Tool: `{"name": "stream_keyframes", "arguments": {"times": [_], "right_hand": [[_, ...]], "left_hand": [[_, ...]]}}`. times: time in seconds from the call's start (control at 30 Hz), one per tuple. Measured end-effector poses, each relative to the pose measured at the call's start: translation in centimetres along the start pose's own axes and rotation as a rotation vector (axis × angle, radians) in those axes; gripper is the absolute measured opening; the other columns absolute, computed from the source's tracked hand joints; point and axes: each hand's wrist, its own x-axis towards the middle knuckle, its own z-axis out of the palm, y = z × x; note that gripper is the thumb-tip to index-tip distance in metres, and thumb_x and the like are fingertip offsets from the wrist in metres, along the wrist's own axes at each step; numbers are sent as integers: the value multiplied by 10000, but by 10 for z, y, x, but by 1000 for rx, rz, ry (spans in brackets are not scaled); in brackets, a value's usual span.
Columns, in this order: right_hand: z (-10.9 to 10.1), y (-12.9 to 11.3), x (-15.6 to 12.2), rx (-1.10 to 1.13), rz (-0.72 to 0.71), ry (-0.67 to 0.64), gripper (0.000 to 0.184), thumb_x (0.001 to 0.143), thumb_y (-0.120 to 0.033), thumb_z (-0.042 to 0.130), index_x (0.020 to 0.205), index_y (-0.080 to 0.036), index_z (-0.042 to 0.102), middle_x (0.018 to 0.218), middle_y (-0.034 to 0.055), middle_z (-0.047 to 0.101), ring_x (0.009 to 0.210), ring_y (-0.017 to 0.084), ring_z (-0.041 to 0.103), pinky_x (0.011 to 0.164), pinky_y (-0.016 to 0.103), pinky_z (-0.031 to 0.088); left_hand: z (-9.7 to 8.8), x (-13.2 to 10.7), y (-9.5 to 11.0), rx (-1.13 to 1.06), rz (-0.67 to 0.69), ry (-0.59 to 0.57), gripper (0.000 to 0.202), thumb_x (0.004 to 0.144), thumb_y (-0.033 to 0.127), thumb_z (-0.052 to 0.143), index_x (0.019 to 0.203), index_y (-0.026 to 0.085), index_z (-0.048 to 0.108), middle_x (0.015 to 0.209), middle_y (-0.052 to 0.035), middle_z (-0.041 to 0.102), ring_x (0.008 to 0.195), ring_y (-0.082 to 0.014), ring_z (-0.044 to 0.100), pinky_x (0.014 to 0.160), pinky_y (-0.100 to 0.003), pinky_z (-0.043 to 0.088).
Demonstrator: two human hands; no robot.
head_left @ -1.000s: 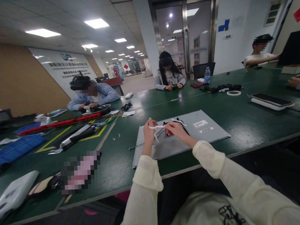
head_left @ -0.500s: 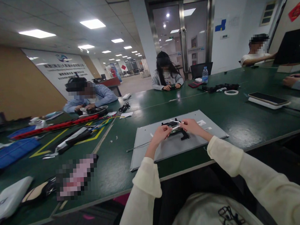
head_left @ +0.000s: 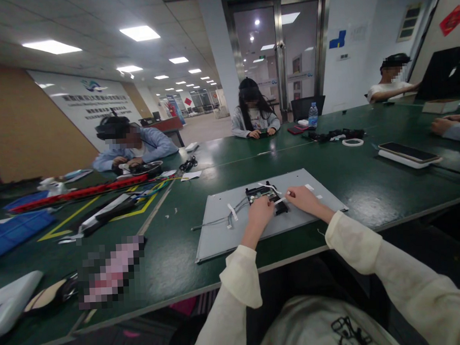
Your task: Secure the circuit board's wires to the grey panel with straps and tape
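A grey metal panel (head_left: 225, 233) lies flat on the green table (head_left: 360, 182) in front of me. On it sits a small black circuit board (head_left: 262, 192) with grey cables (head_left: 232, 217) running off to the left and white tape strips. My left hand (head_left: 260, 210) is closed, pressing down just below the board. A white tape strip (head_left: 280, 201) stretches between my two hands, and my right hand (head_left: 302, 198) pinches its right end.
Several other people sit around the table, one at the left, one at the far side, one at the far right. A phone on a white pad (head_left: 408, 154), a tape roll (head_left: 352, 142), a water bottle (head_left: 313, 115), red and blue parts (head_left: 82, 191) and cables lie about.
My hands have come down from holding a tape strip in the air to the panel and moved right, now pressing tape by the black board. The camera has shifted slightly.
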Motion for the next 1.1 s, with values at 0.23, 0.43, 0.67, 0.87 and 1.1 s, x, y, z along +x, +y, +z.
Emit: {"name": "stream_keyframes", "arguments": {"times": [0.23, 0.43, 0.67, 0.87, 1.1], "right_hand": [[7, -5, 1, 311, -9, 10, 247, 923, -298, 474, 757, -164, 598, 696, 21, 671, 660, 123, 599, 660, 219, 381], [6, -12, -3, 572, 8, -91, 226, 922, -290, 448, 788, -160, 577, 747, 34, 697, 524, 106, 584, 525, 211, 414], [4, -10, -1, 276, 12, -10, 241, 899, -270, 502, 714, -156, 604, 644, 30, 663, 617, 126, 599, 658, 221, 395], [7, -5, -2, 6, 10, 18, 304, 925, -356, 472, 749, -165, 629, 694, 57, 648, 652, 152, 561, 591, 246, 301], [7, -13, -6, -156, 23, -13, 251, 915, -367, 499, 816, -174, 626, 799, 86, 671, 740, 188, 590, 591, 262, 283]], "left_hand": [[1, -5, -9, -45, 2, 33, 238, 863, 263, 468, 801, 145, 664, 825, -126, 706, 777, -206, 656, 674, -265, 436], [-2, -6, -10, -75, -35, 40, 275, 883, 286, 434, 795, 140, 650, 726, -118, 688, 650, -192, 637, 605, -265, 410], [1, -7, -8, -58, -21, 33, 265, 886, 311, 446, 797, 159, 643, 742, -109, 686, 702, -202, 646, 630, -273, 418], [6, -7, -6, -2, 9, 45, 209, 873, 292, 478, 801, 174, 636, 812, -106, 690, 808, -223, 653, 683, -287, 436], [7, -6, -5, 46, 13, 24, 189, 862, 300, 509, 823, 171, 640, 830, -108, 690, 793, -222, 651, 663, -286, 446]]}}
